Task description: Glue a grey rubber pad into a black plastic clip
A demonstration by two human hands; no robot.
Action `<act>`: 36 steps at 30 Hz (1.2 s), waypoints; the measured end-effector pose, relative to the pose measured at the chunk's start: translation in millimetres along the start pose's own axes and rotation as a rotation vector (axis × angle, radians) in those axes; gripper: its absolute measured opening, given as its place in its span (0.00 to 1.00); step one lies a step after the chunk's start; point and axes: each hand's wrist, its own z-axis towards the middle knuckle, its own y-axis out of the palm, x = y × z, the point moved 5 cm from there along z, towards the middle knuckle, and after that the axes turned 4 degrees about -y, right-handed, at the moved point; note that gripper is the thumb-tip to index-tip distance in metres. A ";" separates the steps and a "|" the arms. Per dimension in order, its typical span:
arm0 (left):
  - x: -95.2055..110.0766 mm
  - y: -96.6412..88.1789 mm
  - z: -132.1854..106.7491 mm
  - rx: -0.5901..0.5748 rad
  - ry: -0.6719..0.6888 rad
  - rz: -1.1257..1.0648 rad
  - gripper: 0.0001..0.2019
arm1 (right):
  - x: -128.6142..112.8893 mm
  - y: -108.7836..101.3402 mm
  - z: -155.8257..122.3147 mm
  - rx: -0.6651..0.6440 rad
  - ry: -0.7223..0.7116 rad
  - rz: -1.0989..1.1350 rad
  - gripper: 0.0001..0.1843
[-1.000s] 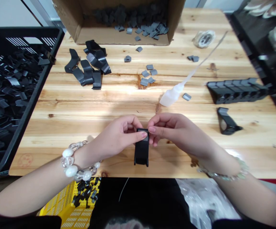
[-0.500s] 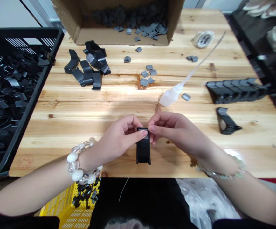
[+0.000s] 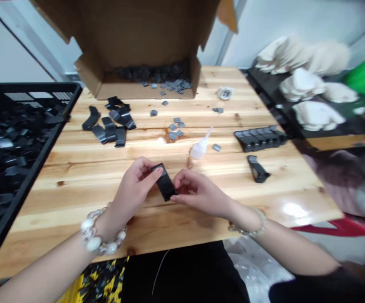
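My left hand (image 3: 131,189) pinches the upper end of a black bent plastic piece (image 3: 166,187), thumb on top near a small grey pad. The piece is tilted above the wooden table. At its lower right end, my right hand (image 3: 201,194) is closed, thumb and fingertips on its edge. Just beyond the hands stands a white squeeze bottle (image 3: 198,150) with a thin nozzle, and a loose grey pad (image 3: 216,147) lies beside it. Several more grey pads (image 3: 173,135) lie in the middle. To the right is a single black piece (image 3: 257,170).
An open cardboard box (image 3: 116,90) with grey pads stands at the back. A black crate (image 3: 75,94) of dark pieces is at left. Black pieces (image 3: 109,131) lie near the box; others stand in a row (image 3: 261,139) at right, below a tape roll (image 3: 226,93). White gloves (image 3: 318,115) lie beyond.
The view has tilted up and turned right. The black piece has gone from upright to slanted, and my right hand has moved from its top end to its lower end.
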 end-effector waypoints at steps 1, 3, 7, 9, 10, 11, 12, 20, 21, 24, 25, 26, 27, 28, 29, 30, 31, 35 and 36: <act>0.2 -0.3 0.4 0.008 0.007 0.037 0.11 | -1.4 -1.2 0.4 0.020 -0.029 0.037 0.14; 1.1 1.0 -0.1 -0.009 0.022 0.049 0.13 | -8.2 -9.9 -2.3 0.082 -0.096 0.034 0.12; 4.7 5.6 -6.7 -0.089 0.035 0.023 0.16 | -25.7 -63.7 -36.8 0.400 -0.175 -0.197 0.09; 7.3 6.3 -10.4 -0.099 0.042 0.053 0.15 | -25.7 -107.9 -70.1 0.631 -0.160 -0.288 0.11; 8.6 6.8 -11.7 -0.108 0.047 0.071 0.15 | -22.4 -132.0 -89.3 0.767 -0.126 -0.353 0.12; 9.7 7.3 -12.5 -0.116 0.054 0.086 0.15 | -18.1 -155.2 -109.1 0.905 -0.098 -0.413 0.14; 10.4 7.8 -12.9 -0.125 0.060 0.097 0.15 | -11.5 -174.2 -124.7 0.957 -0.067 -0.436 0.15; 5.6 9.0 -9.5 -0.157 0.063 0.159 0.14 | 36.7 -220.4 -165.5 0.934 0.099 -0.500 0.22; 4.6 8.9 -9.0 -0.158 0.058 0.162 0.14 | 39.3 -219.7 -164.8 0.920 0.110 -0.506 0.23; 2.9 9.2 -7.6 -0.167 0.055 0.162 0.15 | 39.0 -215.8 -163.3 0.894 0.140 -0.560 0.25; 3.0 9.5 -7.2 -0.170 0.060 0.161 0.15 | 36.3 -213.7 -163.8 0.901 0.150 -0.585 0.24; 3.2 9.8 -7.0 -0.173 0.066 0.163 0.14 | 32.5 -210.6 -164.1 0.909 0.156 -0.628 0.24; 3.4 10.2 -7.0 -0.176 0.068 0.166 0.14 | 28.1 -206.3 -163.5 0.899 0.158 -0.691 0.24; 3.4 10.6 -7.2 -0.180 0.066 0.168 0.14 | 23.9 -200.8 -161.8 0.871 0.152 -0.767 0.24; 3.2 11.1 -7.6 -0.187 0.062 0.167 0.14 | 20.6 -194.8 -159.3 0.825 0.142 -0.849 0.25; 2.7 11.7 -8.2 -0.197 0.056 0.164 0.14 | 18.8 -188.9 -156.4 0.773 0.127 -0.928 0.25; 2.0 12.3 -8.9 -0.207 0.050 0.156 0.14 | 18.5 -184.0 -153.8 0.724 0.114 -0.997 0.25; -2.2 14.4 -10.5 -0.231 0.053 0.119 0.14 | 27.8 -183.0 -149.8 0.683 0.092 -1.120 0.22; -2.6 14.7 -10.2 -0.233 0.065 0.122 0.14 | 30.7 -185.6 -149.2 0.682 0.092 -1.130 0.22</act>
